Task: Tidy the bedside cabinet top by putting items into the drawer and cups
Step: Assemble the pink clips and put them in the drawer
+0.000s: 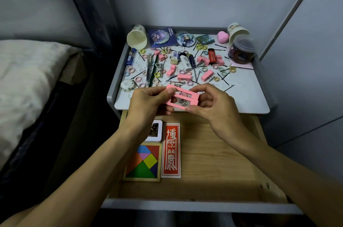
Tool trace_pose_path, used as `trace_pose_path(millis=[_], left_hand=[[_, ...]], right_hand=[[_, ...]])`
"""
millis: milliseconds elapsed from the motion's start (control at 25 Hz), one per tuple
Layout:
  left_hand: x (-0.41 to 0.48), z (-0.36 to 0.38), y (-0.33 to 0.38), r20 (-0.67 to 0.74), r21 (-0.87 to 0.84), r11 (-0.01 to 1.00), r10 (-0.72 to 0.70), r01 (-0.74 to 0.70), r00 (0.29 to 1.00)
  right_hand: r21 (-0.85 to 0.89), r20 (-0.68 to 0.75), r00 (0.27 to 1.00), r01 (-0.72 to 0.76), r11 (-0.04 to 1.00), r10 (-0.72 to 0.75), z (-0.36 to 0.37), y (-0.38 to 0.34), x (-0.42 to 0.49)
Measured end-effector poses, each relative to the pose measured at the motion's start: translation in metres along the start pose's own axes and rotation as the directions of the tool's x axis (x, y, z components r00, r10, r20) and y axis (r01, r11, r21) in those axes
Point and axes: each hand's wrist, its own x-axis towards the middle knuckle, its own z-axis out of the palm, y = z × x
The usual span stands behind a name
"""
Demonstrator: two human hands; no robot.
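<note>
- Currently the left hand [148, 102] and right hand [213, 104] each pinch an end of two stacked pink frames [182, 98], held over the cabinet top's [246, 97] front edge
- Likely step: stowing them in the open drawer [213, 161]
- Next move calls for lowering them onto bare wood beside the red card [171, 150]

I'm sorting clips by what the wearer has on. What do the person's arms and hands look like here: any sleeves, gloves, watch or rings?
Both arms are bare as far as the picture reaches: no sleeve shows on the left forearm or the right forearm. The left hand and right hand are ungloved, with no watch, bracelet or ring visible.
</note>
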Motion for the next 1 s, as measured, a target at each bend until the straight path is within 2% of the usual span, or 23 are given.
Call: trace_pose_path(millis=[360, 800, 880, 1000], left_hand=[[-0.001, -0.006, -0.001, -0.010, -0.020, 0.999, -0.027, 0.027, 1.000], [0.000, -0.014, -0.005, -0.022, 0.003, 0.999, -0.047, 0.047, 0.999], [-0.002, -0.016, -0.004, -0.047, 0.005, 0.998, -0.062, 0.062, 0.997], [-0.006, -0.020, -0.002, -0.079, 0.006, 0.996, -0.085, 0.086, 0.993]], right_hand=[[0.021, -0.051, 0.999, 0.009, 1.000, -0.008, 0.008, 0.001, 0.003], [-0.023, -0.021, 0.999, 0.031, 0.999, -0.031, 0.014, 0.004, 0.004], [-0.154, -0.005, 0.994, 0.103, 0.983, -0.105, 0.017, 0.003, 0.002], [-0.468, 0.090, 0.946, 0.317, 0.825, -0.312, 0.024, 0.006, -0.003]])
